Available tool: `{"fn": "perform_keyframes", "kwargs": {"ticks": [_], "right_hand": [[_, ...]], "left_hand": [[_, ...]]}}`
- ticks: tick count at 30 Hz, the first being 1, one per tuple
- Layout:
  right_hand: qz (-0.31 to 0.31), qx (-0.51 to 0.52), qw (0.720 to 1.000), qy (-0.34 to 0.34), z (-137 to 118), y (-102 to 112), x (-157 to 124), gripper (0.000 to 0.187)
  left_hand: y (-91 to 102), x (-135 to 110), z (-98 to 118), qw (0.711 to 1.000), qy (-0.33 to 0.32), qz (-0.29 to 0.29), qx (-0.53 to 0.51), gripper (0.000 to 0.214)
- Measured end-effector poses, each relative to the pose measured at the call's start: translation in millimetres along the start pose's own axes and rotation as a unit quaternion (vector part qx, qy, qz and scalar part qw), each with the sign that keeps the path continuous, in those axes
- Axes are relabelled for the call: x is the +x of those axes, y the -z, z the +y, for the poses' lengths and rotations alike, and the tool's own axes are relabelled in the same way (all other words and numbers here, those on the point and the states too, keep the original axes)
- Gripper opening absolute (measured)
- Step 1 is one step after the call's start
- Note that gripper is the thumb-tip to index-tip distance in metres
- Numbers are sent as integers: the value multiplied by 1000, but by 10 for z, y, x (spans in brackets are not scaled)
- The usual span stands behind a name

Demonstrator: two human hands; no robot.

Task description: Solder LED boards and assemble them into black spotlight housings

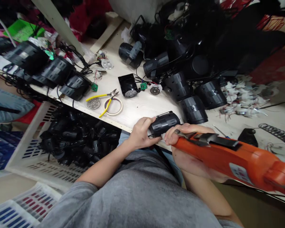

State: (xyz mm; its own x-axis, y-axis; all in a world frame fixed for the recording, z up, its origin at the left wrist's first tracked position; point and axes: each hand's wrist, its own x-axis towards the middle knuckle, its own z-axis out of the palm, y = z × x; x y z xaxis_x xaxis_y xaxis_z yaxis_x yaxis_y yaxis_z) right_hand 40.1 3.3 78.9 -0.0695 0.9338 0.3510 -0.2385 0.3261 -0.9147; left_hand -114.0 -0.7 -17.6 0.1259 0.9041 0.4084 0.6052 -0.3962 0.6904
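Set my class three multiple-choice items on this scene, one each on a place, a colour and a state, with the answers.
1. Where do the yellow-handled cutters lie?
A on the bench beside a tape roll
B in the white crate
C in the right hand

2. What colour is the power screwdriver?
A blue
B orange
C green

3. What is the left hand doing?
A lying open
B resting on the white crate
C gripping a black lamp housing

Answers:
1 A, they rest on the bench top.
2 B, its body shows orange.
3 C, its fingers wrap the housing.

Pliers (110, 96) on workbench (133, 110), left of lamp housings (193, 109); crate (21, 152) beside bench, left.
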Motion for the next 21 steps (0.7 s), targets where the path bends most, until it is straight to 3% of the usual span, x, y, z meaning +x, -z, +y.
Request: {"fn": "perform_keyframes", "kwargs": {"ticks": [4, 8, 11, 13, 15, 17, 19, 21], "right_hand": [[-11, 2, 1000, -10, 34, 14, 9, 18], [25, 46, 998, 38, 39, 55, 37, 57], [81, 51, 995, 38, -83, 180, 128, 64], [124, 11, 991, 44, -178, 345, 236, 64], [177, -38, 978, 100, -209, 572, 367, 68], [249, -81, 943, 207, -155, 839, 490, 62], [294, -123, 915, 247, -54, 1111, 584, 48], [324, -119, 909, 234, 36, 1360, 647, 44]], "left_hand": [[-38, 4, 57, 999, 36, 17, 20, 52], [-101, -3, 125, 995, 73, 51, 34, 51], [-149, -3, 164, 992, 93, 73, 53, 55], [-179, -4, 174, 989, 101, 91, 64, 58], [-204, -11, 175, 986, 105, 107, 68, 60], [-216, -24, 173, 986, 103, 117, 66, 62], [-212, -42, 174, 986, 100, 118, 65, 66], [-194, -59, 175, 987, 96, 110, 63, 71]]}}
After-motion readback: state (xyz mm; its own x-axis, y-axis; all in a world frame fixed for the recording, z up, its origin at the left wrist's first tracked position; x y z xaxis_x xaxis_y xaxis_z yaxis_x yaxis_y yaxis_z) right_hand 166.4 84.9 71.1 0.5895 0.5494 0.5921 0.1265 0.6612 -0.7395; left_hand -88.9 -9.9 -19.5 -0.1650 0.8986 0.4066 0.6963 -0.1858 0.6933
